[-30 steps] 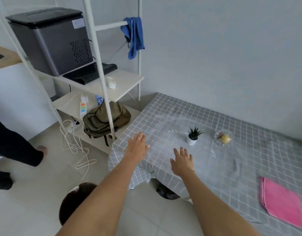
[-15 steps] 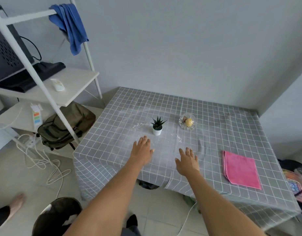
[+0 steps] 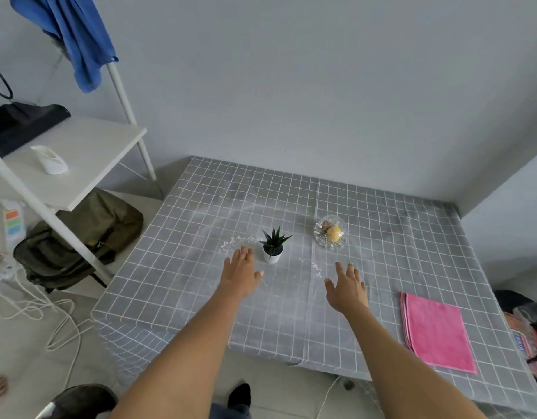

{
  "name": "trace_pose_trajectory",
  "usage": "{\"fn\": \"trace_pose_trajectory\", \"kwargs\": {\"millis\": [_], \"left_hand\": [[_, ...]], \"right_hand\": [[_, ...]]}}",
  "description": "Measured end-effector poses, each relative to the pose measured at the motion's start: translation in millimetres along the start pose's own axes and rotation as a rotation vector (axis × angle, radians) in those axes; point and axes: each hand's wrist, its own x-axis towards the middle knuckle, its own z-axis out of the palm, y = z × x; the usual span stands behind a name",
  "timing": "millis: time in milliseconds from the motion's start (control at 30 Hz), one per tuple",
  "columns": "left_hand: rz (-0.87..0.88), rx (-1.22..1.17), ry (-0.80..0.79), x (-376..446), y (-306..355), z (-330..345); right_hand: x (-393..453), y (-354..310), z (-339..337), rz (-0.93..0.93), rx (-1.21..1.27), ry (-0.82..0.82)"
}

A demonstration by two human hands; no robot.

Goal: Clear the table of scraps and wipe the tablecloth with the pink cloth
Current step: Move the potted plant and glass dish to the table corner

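We reach both arms over the near edge of the grey checked tablecloth (image 3: 382, 237), our left hand (image 3: 241, 275) and right hand (image 3: 347, 288) palm-down, fingers straight and loosely spread, holding nothing. White scraps (image 3: 237, 241) lie scattered mid-table beside a small potted plant (image 3: 273, 246). The folded pink cloth (image 3: 436, 331) lies flat by the near right corner, its long axis running from near edge toward far.
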Motion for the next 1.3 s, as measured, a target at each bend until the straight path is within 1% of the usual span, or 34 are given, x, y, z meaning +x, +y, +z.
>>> {"fn": "trace_pose_trajectory", "kwargs": {"millis": [100,200,367,533,667,767,867,967,1033,1167,1300], "left_hand": [[0.016,-0.038,-0.017,13.2,-1.2,9.2],[0.047,-0.109,0.008,24.4,1.0,17.0],[0.045,-0.219,0.101,39.0,4.0,22.7],[0.037,-0.324,0.171,54.8,11.6,29.6],[0.032,-0.378,0.200,69.1,12.5,43.9],[0.047,-0.478,0.249,68.9,24.4,41.4],[0.021,-0.587,0.272,70.0,34.3,38.5],[0.006,-0.653,0.347,72.1,41.1,38.9],[-0.027,-0.706,0.366,74.5,46.2,37.6],[-0.080,-0.712,0.361,86.3,52.3,35.3],[-0.139,-0.650,0.379,98.5,59.1,29.2]], "right_hand": [[13.7,-1.0,-1.0,0.017,0.002,0.018],[25.6,-0.2,-1.7,0.026,0.014,0.033],[52.0,3.8,-8.1,0.022,0.055,0.077],[87.1,8.9,-19.1,-0.014,0.057,0.070],[117.0,5.0,-22.5,-0.030,0.158,0.069],[136.8,2.4,-18.7,-0.015,0.243,0.071],[151.6,3.4,-10.0,-0.006,0.334,0.067],[162.3,3.8,-1.2,-0.023,0.429,0.095],[167.8,3.0,3.3,-0.035,0.478,0.117],[173.6,2.6,10.0,-0.061,0.514,0.192],[175.7,6.1,15.5,-0.114,0.536,0.218]]}}
